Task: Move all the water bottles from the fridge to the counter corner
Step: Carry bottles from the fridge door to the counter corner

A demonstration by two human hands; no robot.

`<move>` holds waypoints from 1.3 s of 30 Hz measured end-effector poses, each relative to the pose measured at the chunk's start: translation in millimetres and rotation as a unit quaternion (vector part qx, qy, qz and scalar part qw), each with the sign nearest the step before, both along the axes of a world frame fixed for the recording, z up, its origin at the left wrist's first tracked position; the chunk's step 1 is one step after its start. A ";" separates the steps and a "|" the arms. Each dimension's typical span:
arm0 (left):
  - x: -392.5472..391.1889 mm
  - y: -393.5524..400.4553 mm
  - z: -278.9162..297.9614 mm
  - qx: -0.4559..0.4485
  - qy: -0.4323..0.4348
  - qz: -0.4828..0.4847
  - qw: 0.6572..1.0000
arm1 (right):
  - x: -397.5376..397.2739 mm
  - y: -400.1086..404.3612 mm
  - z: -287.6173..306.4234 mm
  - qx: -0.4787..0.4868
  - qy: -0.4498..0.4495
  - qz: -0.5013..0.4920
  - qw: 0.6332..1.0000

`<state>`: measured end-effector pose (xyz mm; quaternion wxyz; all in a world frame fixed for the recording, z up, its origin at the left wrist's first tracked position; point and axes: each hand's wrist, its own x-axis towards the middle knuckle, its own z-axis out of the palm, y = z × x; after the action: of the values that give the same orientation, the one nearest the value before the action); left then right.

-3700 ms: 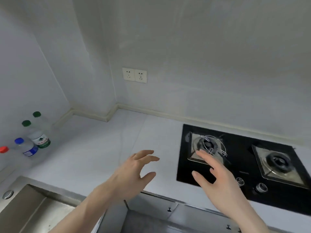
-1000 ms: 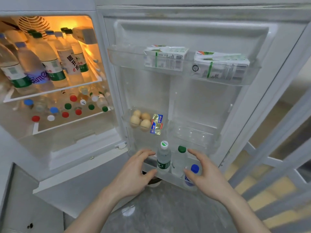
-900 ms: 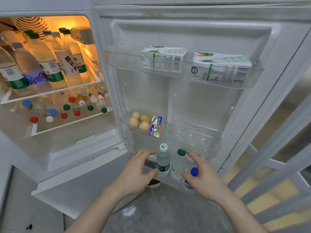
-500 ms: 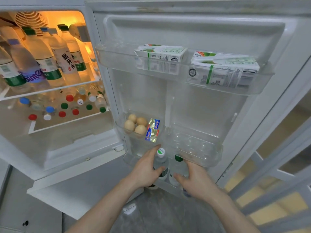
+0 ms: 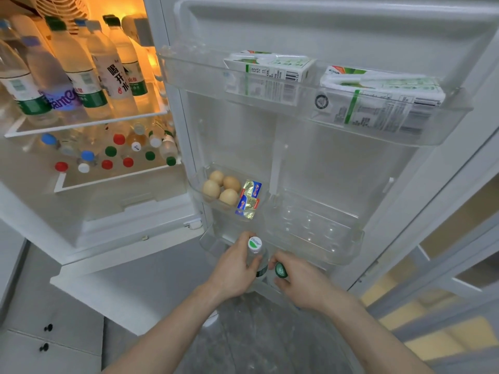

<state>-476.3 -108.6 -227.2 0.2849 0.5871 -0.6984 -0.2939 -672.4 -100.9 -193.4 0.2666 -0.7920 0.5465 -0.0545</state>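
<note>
The fridge stands open in front of me. In the door's bottom bin (image 5: pixel 213 245) my left hand (image 5: pixel 235 268) is wrapped around a clear water bottle with a white-and-green cap (image 5: pixel 255 245). Beside it my right hand (image 5: pixel 302 279) grips a second bottle by its green cap (image 5: pixel 280 270); its body is hidden behind my fingers. Several tall water bottles (image 5: pixel 81 74) stand on the lit upper shelf at the left. Below them, more bottles with red, green, blue and white caps (image 5: pixel 110 151) fill the lower shelf.
The top door bin (image 5: pixel 297 112) holds two white-and-green cartons (image 5: pixel 378 95). A middle door bin carries eggs (image 5: pixel 221 186) and foil butter packs (image 5: pixel 249 198); a clear egg tray (image 5: pixel 310 228) sits to their right. White cabinets (image 5: pixel 46 336) are at lower left, grey stone floor below.
Both hands have closed on the two bottles in the bottom door bin, the right one now pinching the green cap. The blue-capped bottle seen earlier is hidden behind my right hand.
</note>
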 end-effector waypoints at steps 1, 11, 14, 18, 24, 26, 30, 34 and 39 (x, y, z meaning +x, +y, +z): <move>0.1 0.5 0.0 -0.003 -0.001 0.000 1.000 | 1.5 -0.1 -0.4 -0.003 0.005 0.009 1.000; 25.6 34.9 22.7 -0.048 0.095 0.022 0.994 | 5.2 7.9 12.0 -0.034 -0.010 -0.033 0.999; 45.8 54.8 40.2 -0.073 0.117 0.033 0.990 | 8.8 22.2 30.3 -0.068 -0.013 -0.012 0.998; 76.5 78.4 67.0 -0.096 0.124 0.059 0.986 | 19.9 32.3 63.6 -0.120 -0.041 -0.001 0.992; 127.0 116.9 92.0 -0.091 0.125 0.094 0.984 | 57.7 26.3 103.2 -0.122 -0.098 0.050 0.986; 143.8 131.3 93.8 -0.088 0.124 0.115 0.982 | 75.3 20.6 104.1 -0.102 -0.116 0.068 0.986; 174.4 160.0 90.3 -0.072 0.117 0.175 0.975 | 117.0 10.8 95.0 -0.074 -0.129 0.133 0.980; 198.3 192.4 82.7 -0.058 0.103 0.251 0.961 | 158.7 9.2 88.4 -0.040 -0.118 0.202 0.971; 211.1 231.9 76.5 -0.054 0.091 0.358 0.928 | 200.5 17.4 77.9 0.000 -0.121 0.293 0.948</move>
<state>-265.2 123.3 -150.8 0.4649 0.7525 -0.4277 -0.1864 -471.9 -83.5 -115.6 0.3350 -0.9047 0.2539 -0.0698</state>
